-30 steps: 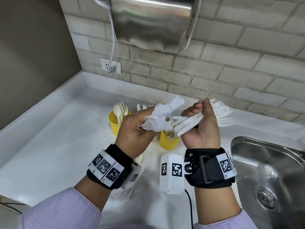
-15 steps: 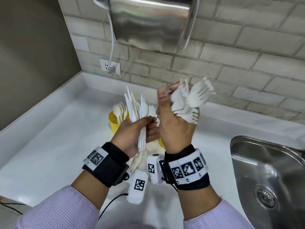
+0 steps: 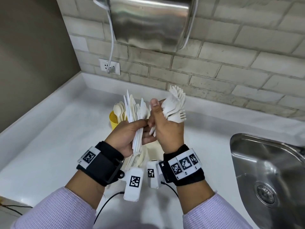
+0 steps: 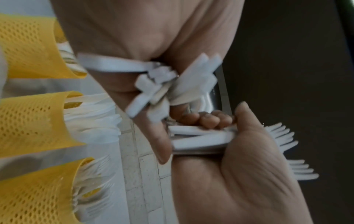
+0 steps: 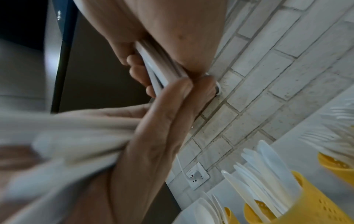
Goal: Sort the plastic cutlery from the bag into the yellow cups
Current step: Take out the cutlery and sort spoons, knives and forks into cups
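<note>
My left hand (image 3: 132, 134) grips an upright bundle of white plastic knives (image 3: 132, 109), handles down. My right hand (image 3: 165, 128), touching the left, grips a bunch of white forks (image 3: 175, 104) with tines up. Behind the hands stands a yellow mesh cup (image 3: 113, 120) holding spoons (image 3: 119, 108). The left wrist view shows three yellow cups in a row: one (image 4: 28, 45) at the top, one with knives (image 4: 32, 121), one with forks (image 4: 38, 189). The fork handles (image 5: 159, 68) sit between my right fingers and palm. No bag is visible.
A steel sink (image 3: 270, 176) lies at the right of the white counter (image 3: 49, 146). A steel hand dryer (image 3: 148, 22) hangs on the brick wall above, its cable running to a socket (image 3: 109, 66). A dark wall closes the left side.
One second ago both hands held the cutlery crosswise together. The bundle has since been split and turned upright, knives in the left hand and forks in the right, the hands staying close.
</note>
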### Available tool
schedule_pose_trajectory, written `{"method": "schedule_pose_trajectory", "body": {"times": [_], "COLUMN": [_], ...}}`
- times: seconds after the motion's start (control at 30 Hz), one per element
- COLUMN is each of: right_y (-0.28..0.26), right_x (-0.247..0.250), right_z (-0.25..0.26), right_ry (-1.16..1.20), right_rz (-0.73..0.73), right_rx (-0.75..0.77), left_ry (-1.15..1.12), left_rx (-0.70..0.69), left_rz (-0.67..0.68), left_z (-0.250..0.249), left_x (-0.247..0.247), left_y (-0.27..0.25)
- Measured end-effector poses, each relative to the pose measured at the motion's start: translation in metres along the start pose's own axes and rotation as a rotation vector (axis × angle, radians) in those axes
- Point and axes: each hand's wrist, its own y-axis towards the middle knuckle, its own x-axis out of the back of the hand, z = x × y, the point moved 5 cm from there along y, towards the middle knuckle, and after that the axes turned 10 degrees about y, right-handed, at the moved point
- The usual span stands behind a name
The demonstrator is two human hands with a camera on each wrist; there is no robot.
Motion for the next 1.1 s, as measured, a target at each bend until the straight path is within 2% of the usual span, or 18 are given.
{"method": "schedule_pose_trajectory", "body": {"times": [0.1, 0.23, 0.33, 0.43, 0.57, 0.77, 1.0, 1.1], "right_y": [0.011, 0.028, 0.037, 0.045, 0.057, 0.072, 0.077, 0.073], "right_x": [0.011, 0.053, 0.094, 0.118, 0.127, 0.128, 0.116, 0.117], "right_z": [0.004, 0.005, -0.006, -0.02, -0.038, -0.082, -0.11, -0.116], "right_ry": [0.102, 0.314, 0.322, 0.296, 0.211, 0.036, -0.104, -0.218], "right_rz": [-0.086, -0.361, -0.529, -0.597, -0.602, -0.477, -0.378, -0.406], "right_rx": [0.022, 0.014, -0.019, -0.019, -0.037, -0.105, -0.169, -0.172], "left_ry": [0.094, 0.217, 0.259, 0.314, 0.352, 0.413, 0.447, 0.462], "left_rx": [-0.026, -0.061, -0.072, -0.081, -0.082, -0.127, -0.152, -0.149], "left_rz": [-0.092, -0.172, -0.211, -0.202, -0.16, -0.114, -0.097, -0.088], "left_z": [-0.005, -0.008, -0.008, -0.007, -0.01, -0.014, -0.014, -0.013], "left_x": [0.009, 0.025, 0.036, 0.041, 0.044, 0.05, 0.064, 0.069], "left_y": [-0.003, -0.006, -0.004, 0.0, 0.004, 0.015, 0.026, 0.026]}}
